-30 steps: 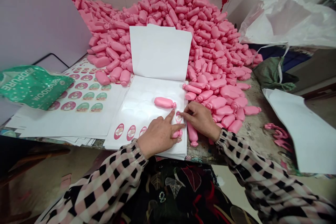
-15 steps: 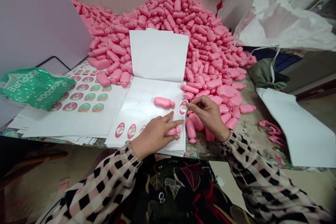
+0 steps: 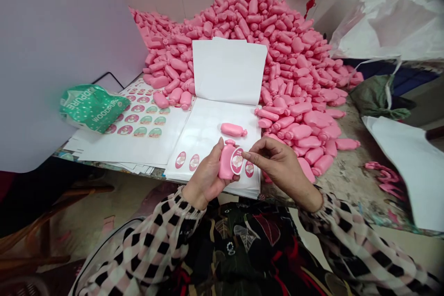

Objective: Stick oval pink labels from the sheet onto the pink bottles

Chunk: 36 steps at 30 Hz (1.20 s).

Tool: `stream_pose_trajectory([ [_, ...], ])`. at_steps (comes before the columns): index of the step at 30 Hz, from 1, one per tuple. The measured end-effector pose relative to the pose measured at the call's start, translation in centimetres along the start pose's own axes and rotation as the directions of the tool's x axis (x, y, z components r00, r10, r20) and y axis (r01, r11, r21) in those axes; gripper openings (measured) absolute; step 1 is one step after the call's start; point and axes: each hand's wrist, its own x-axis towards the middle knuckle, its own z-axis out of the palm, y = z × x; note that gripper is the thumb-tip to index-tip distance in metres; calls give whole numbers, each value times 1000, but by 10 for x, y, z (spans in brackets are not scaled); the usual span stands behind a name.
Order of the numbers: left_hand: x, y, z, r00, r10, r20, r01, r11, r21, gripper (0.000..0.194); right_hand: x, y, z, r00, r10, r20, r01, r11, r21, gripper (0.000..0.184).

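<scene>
My left hand [image 3: 207, 179] is closed around a small pink bottle [image 3: 226, 162], held upright with its flat face toward me. Between the thumb and forefinger of my right hand [image 3: 277, 164] is the edge of an oval sticker [image 3: 237, 161], white-rimmed with a pink print. The sticker overlaps the bottle's right side; whether it is stuck down I cannot tell. Beneath my hands lies a sheet of stickers [image 3: 208, 120], with several oval ones along its near edge. Another pink bottle [image 3: 233, 130] rests on its side on that sheet.
A large heap of pink bottles [image 3: 249, 18] covers the back of the table. At left are printed sticker sheets [image 3: 138, 148] and a green plastic bag [image 3: 95, 107]. To the right lie pink scraps [image 3: 386, 178], a white sheet [image 3: 404, 166] and a dark green bag [image 3: 376, 97].
My left hand has picked up the pink bottle from the sheet and turned it upright. My right hand has brought the sticker from the sheet's right edge to the bottle. The view has shifted left.
</scene>
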Motion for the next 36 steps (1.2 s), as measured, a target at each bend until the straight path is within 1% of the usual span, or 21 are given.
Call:
stream_pose_trajectory([
  [3,-2,-2,0,1000,-15,16,14,998,63,38,-1,0,1,999,-45,16,46,994,-103,24],
  [6,-2,-2,-1,997,-26,72,18,994,105,41,-2,2,2,994,-109,22,111,971,-210,21],
  [8,-1,-3,-2,995,-22,100,12,994,105,43,-3,2,3,990,-137,27,139,958,-249,21],
  [15,-1,-3,-4,993,-15,115,5,996,88,42,-4,2,7,987,-154,45,161,951,-265,18],
  [21,-1,-3,-4,994,-28,101,21,997,78,38,-5,2,8,982,-185,50,191,933,-305,16],
  [36,1,-4,-6,995,-28,99,19,996,90,40,-4,6,10,975,-217,45,218,904,-369,17],
])
